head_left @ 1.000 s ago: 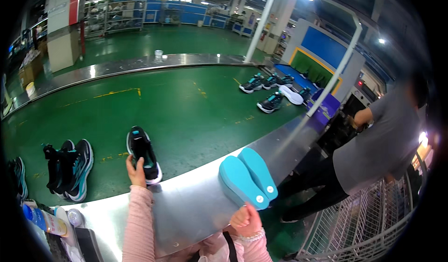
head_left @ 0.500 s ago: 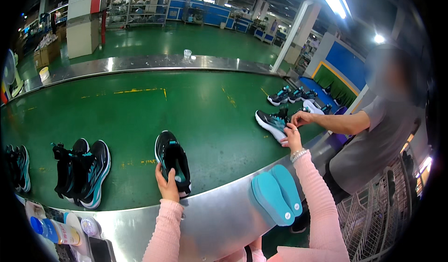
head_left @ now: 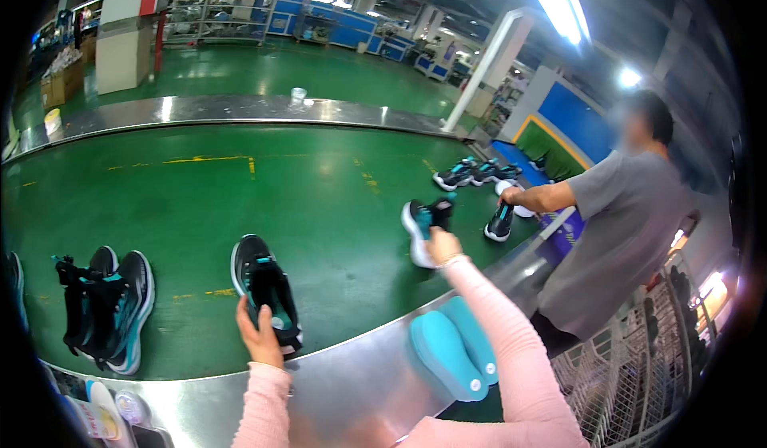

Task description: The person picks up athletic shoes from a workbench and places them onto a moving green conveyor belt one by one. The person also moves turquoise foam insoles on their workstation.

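My left hand (head_left: 259,332) grips the heel end of a black sneaker (head_left: 254,258) standing on the green surface, thumb at the opening and fingers along the outer side. Further right, my right hand (head_left: 442,247) holds a second black-and-teal sneaker (head_left: 414,228) by its rear part; its white sole is tilted up on edge, facing left. My right fingertips are partly hidden behind the shoe. Nearest my right forearm lie stacked teal insoles (head_left: 441,356) on the metal edge (head_left: 351,400).
A pair of sneakers (head_left: 132,312) stands at the left. At the right a co-worker in a grey shirt (head_left: 631,216) holds a dark shoe (head_left: 500,221). Several shoes (head_left: 455,174) sit at the far right. Wire racks (head_left: 615,384) stand beside the co-worker.
My right hand has moved left with its sneaker, away from the co-worker's hand, which was touching that shoe. The co-worker now holds another shoe. My left hand keeps its grip.
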### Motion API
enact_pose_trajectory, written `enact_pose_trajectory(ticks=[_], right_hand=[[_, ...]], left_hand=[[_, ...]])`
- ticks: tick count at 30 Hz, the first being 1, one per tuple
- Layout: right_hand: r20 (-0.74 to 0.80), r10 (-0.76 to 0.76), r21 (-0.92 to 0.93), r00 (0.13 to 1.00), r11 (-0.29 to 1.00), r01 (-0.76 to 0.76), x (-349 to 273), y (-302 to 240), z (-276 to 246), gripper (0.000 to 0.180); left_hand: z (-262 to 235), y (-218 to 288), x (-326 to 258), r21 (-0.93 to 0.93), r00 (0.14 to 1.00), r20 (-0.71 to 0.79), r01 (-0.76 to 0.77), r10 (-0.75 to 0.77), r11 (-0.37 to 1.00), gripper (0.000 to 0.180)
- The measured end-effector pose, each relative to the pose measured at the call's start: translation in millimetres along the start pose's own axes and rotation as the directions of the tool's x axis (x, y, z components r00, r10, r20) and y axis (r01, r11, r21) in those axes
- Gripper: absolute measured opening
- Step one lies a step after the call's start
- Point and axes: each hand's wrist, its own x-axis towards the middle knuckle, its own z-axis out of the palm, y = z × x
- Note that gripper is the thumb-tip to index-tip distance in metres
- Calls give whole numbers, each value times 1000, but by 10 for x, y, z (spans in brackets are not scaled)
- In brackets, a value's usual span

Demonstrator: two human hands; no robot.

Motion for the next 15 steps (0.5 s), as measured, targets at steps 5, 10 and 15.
enact_pose_trajectory(ticks=[5,10,15], right_hand=[[347,-440,486,828,839,242,-894,-1308,-61,57],[383,-679,863,626,504,19,-1934,-1884,-885,51],[233,-568,774,789,600,203,-2300,-1295,-1354,44]], left_hand=[[-90,-238,214,-256,998,-45,40,-53,966,43],[-321,-197,315,-159,997,-83,-7,-6,987,43],[-482,321,170,344,770,-171,-538,615,769,37]])
